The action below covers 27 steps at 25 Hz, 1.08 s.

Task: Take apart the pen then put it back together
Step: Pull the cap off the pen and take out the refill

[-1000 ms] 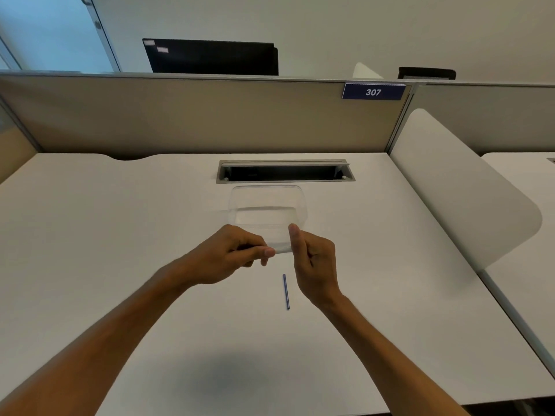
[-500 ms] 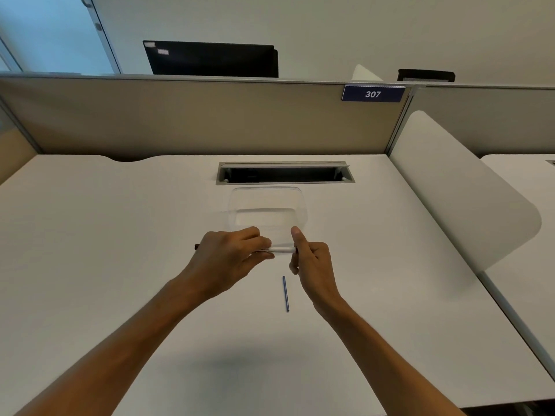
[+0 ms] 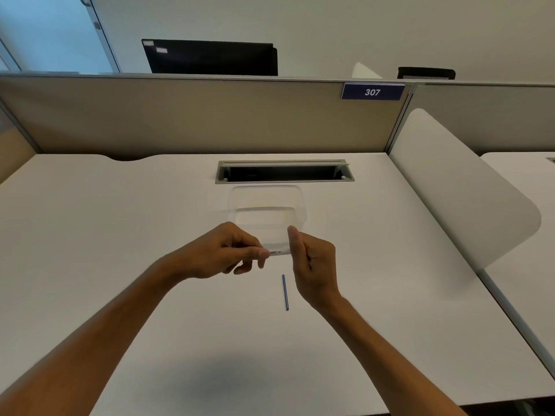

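While refill (image 3: 285, 292) lay on desk (image 3: 120, 235), gripped barrel (image 3: 277, 252) between left hand (image 3: 223, 253) and right hand (image 3: 312, 259).

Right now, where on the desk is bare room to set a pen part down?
Bare: left of the left hand; right of the right hand, toward the divider. Crowded: centre, around the clear container, pen barrel and refill.

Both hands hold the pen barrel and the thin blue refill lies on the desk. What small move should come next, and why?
Probably the right hand should let go and pick up the blue refill, which lies on the desk just beside it. The left hand already grips the pen barrel, so the refill could then go back in.
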Motion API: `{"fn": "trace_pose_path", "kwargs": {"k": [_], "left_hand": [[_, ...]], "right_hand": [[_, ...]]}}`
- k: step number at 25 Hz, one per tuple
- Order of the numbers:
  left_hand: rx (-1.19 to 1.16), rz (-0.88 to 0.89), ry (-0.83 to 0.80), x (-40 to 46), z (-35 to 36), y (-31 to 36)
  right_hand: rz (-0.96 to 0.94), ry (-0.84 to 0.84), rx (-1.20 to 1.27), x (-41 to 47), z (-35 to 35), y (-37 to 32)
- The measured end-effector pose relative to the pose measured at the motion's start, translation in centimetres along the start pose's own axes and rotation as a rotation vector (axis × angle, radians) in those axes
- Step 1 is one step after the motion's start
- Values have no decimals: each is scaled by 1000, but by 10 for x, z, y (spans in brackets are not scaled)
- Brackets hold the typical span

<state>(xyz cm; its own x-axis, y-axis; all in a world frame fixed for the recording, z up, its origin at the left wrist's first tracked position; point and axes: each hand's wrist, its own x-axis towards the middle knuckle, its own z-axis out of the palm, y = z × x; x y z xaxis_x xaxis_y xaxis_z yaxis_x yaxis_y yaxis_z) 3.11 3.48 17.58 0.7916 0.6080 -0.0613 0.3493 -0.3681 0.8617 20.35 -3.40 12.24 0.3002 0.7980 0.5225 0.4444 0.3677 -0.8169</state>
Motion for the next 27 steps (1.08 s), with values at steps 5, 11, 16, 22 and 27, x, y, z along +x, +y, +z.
{"fn": "trace_pose_path", "kwargs": {"k": [5, 11, 16, 22, 27], "left_hand": [[29, -20, 23, 0, 0, -1], [195, 61, 142, 0, 6, -9], [463, 115, 272, -2, 9, -15], [501, 155, 334, -1, 10, -17], [479, 141, 325, -2, 9, -15]], "right_hand": [[35, -56, -4, -2, -3, 6], [258, -107, 90, -3, -9, 6], [294, -166, 86, -3, -14, 10], [294, -200, 76, -4, -17, 9], [307, -250, 117, -3, -23, 14]]}}
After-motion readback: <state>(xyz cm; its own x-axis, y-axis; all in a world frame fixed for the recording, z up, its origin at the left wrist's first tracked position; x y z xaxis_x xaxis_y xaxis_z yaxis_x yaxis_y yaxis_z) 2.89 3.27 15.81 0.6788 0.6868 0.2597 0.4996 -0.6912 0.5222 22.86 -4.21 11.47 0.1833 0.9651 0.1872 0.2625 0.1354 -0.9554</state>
